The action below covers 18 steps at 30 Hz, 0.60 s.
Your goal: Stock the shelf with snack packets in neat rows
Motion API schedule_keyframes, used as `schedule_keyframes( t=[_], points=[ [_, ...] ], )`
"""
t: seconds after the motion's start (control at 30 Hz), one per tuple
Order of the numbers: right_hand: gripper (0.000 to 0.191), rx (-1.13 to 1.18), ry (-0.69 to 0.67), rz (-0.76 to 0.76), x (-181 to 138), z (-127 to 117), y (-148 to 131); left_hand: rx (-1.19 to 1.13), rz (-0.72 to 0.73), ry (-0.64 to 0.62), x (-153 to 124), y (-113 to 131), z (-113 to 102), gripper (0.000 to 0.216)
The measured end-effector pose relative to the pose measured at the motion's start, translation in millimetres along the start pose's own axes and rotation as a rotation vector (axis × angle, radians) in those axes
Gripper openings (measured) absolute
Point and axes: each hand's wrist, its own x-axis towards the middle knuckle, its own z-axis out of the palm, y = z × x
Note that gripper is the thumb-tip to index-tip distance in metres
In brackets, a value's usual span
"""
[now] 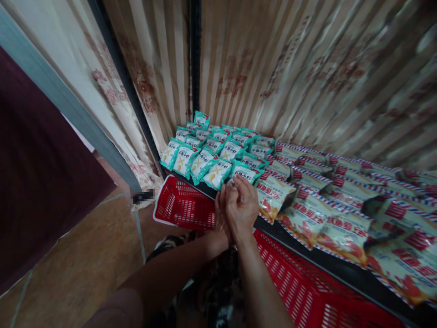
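My two hands meet at the front edge of a black shelf [262, 224]. My left hand [221, 212] is closed, its fingers curled and partly covered by the other hand. My right hand [243, 205] is bent inward with the fingers drawn together; its fingertips overlap the lower part of a turquoise-and-white snack bag [245, 173]. Whether anything is pinched between the hands is hidden. Several more turquoise snack bags [218, 173] stand in rows just beyond. To the right, cream snack bags [273, 193] with red lettering and striped edges line the shelf.
Below the shelf are a red plastic basket [184, 200] on the left and another red basket [290, 282] on the right. A patterned curtain [239, 68] hangs behind the goods. Dark uprights [195, 54] rise at the back. Tiled floor [95, 246] lies to the left.
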Motion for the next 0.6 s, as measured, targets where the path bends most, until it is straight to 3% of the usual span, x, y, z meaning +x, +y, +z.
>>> schedule_keyframes(
  t=[0.2,0.37,0.6],
  points=[
    [0.026,-0.060,0.037,0.037,-2,-13,6,-0.161,-0.045,-0.166,2,18,-1,0.053],
    [0.029,-0.100,0.053,0.088,-9,-27,12,-0.190,0.009,-0.276,4,24,-7,0.053],
    [0.030,-0.127,0.078,0.100,-23,-41,19,-0.120,0.007,-0.202,3,27,-1,0.047]
  ],
)
